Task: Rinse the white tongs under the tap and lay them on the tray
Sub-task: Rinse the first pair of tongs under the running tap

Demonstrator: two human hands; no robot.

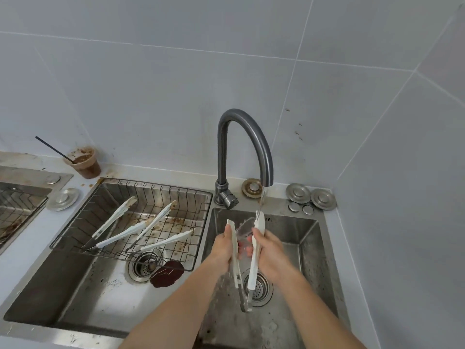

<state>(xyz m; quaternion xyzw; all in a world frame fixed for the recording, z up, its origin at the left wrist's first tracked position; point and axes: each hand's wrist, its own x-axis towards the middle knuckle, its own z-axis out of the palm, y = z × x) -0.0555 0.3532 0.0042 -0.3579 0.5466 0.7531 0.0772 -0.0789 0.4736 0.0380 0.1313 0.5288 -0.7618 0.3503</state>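
White tongs (253,269) stand tips-up in the right sink basin, spread apart in a V. My left hand (224,248) grips the left arm and my right hand (270,250) grips the right arm. Water runs from the curved grey tap (251,137) onto the right tip and splashes between my hands. The tongs' hinge end hangs low over the drain (261,289). A wire rack tray (141,190) sits across the left basin and holds several other white tongs (120,235) with brown stains.
A dirty plastic cup (85,163) with a black straw stands on the counter at the back left. A brown patch (167,273) lies by the left basin's drain. Round metal caps (310,197) sit behind the right basin. Tiled walls close the right side.
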